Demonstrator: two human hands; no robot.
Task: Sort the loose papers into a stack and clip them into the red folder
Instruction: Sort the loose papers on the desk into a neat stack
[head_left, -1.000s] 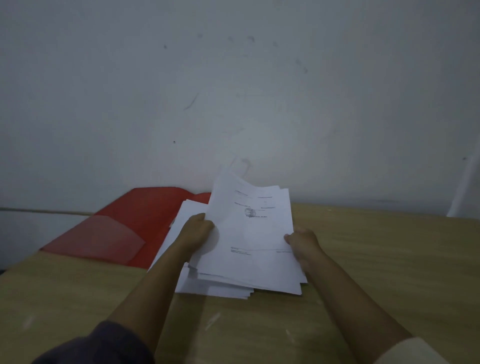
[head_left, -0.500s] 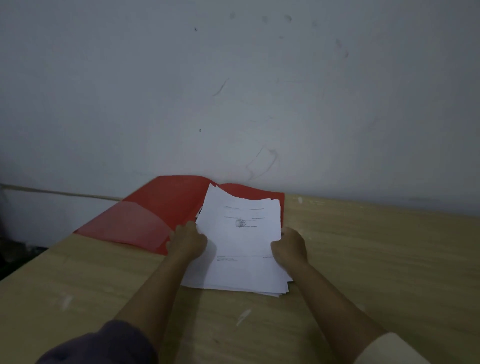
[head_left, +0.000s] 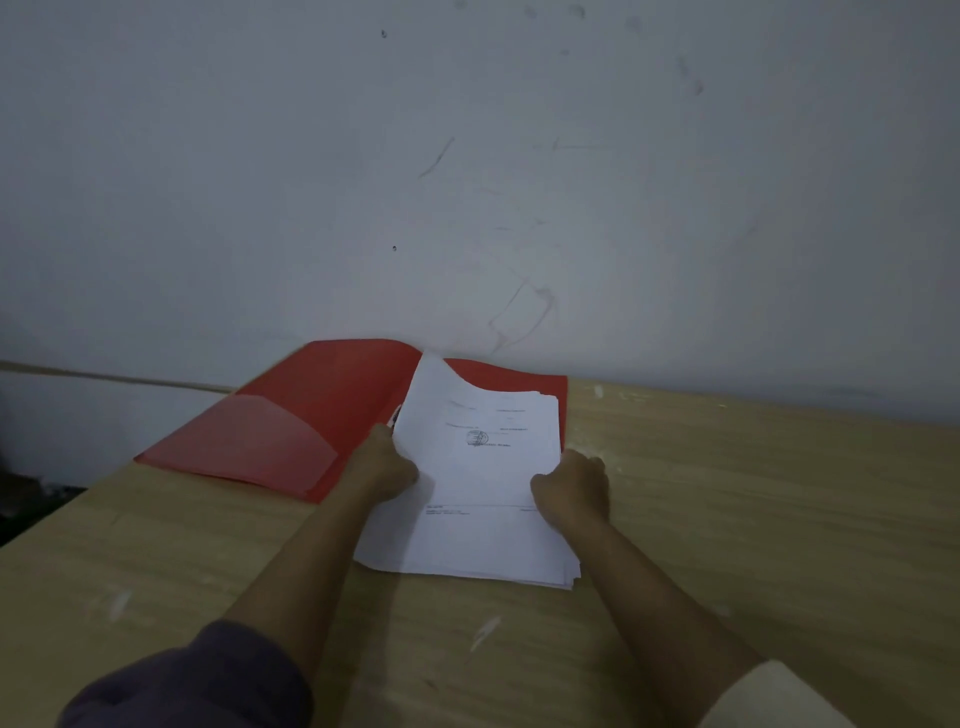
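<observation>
A stack of white printed papers (head_left: 480, 493) lies partly on the right half of an open red folder (head_left: 322, 405) and partly on the wooden table (head_left: 753, 519). My left hand (head_left: 387, 467) grips the stack's left edge. On the opposite edge my right hand (head_left: 574, 488) holds the same sheets. The top sheet's far left corner curls upward. The folder's left half carries a translucent pocket (head_left: 270, 441). Whether a clip sits under the papers is hidden.
A grey-white scuffed wall (head_left: 467, 182) rises directly behind the table. The table's left edge (head_left: 57, 514) drops off to a dark floor. Small pale marks dot the tabletop near me.
The loosely fanned sheets have been drawn into a neater stack. Both hands moved closer together and pushed the stack away from me, onto the folder's right half.
</observation>
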